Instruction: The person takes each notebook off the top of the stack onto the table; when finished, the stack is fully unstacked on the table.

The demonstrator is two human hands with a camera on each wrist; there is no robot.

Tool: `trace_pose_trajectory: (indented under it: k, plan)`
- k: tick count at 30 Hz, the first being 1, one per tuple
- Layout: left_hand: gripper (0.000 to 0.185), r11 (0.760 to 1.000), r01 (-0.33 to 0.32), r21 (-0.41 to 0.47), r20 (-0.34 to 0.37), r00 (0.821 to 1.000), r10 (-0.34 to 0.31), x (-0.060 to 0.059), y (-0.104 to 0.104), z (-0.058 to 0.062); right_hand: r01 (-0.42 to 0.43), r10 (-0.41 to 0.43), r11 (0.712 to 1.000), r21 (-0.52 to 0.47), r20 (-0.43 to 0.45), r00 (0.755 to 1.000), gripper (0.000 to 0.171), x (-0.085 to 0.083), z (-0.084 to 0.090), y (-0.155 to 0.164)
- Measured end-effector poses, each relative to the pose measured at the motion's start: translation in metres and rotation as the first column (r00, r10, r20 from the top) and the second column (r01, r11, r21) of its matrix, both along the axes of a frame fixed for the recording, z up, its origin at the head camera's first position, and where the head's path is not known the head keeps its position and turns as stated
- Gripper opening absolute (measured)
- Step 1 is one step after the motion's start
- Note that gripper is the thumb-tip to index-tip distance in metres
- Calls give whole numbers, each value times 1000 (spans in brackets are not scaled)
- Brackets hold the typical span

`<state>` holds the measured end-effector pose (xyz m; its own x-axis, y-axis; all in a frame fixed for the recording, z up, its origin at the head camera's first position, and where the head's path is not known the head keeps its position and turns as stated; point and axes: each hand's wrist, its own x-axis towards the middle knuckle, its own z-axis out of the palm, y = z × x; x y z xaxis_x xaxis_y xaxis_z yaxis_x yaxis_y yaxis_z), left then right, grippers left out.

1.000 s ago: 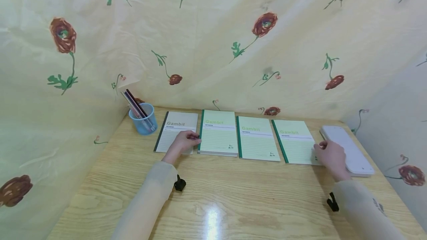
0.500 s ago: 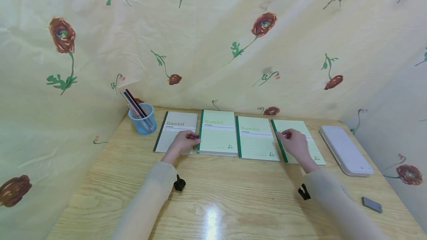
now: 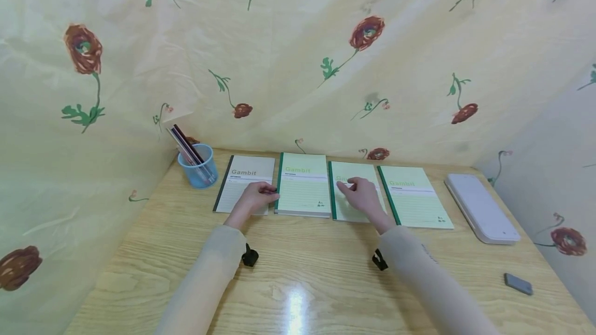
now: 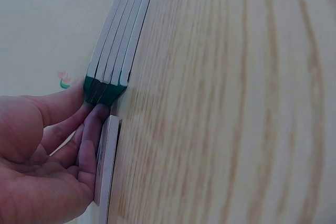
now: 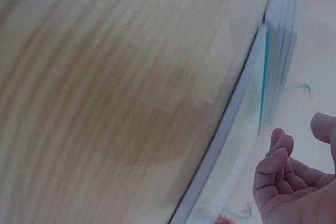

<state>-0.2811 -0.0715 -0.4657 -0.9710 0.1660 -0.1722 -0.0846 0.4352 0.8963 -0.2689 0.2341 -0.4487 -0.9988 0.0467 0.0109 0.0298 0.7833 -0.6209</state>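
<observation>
**Two hands over a row of Gambit notebooks**

Four thin notebooks lie side by side along the back of the pale wooden surface (image 3: 298, 273). The left hand (image 3: 255, 199) rests on the grey-white notebook with the dark spine (image 3: 242, 182), its grip loosely curled, fingertips (image 4: 97, 124) pressing against the green spine edge of the thick pale-green stack (image 3: 303, 187) just beside it. The right hand (image 3: 362, 196) hovers over the third, pale-green notebook (image 3: 346, 206), fingers half bent, nothing held; whether it touches the cover I cannot tell. The fourth pale-green notebook (image 3: 414, 195) lies just right of it. "Gambit" reads clearly on the covers; the smaller print is too small to read.
</observation>
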Motion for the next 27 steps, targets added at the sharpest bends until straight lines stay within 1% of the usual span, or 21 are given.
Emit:
trace_pose_trajectory:
  k: [7,15,19,27]
  plan:
    - [30,1000,-1,-2,1,1000,1,0,0,1,-24,24,1000,-8,8,1000,56,-2,-4,-24]
    - [30,1000,1,14,8,1000,-2,1,0,2,-52,51,999,-12,-13,999,42,-1,-5,-40]
    - [30,1000,1,10,7,1000,-2,0,0,0,-59,59,998,-22,-22,998,39,0,-5,-45]
    - [29,1000,4,27,15,1000,-4,-2,0,0,-43,43,999,-20,29,999,36,-2,-8,-48]
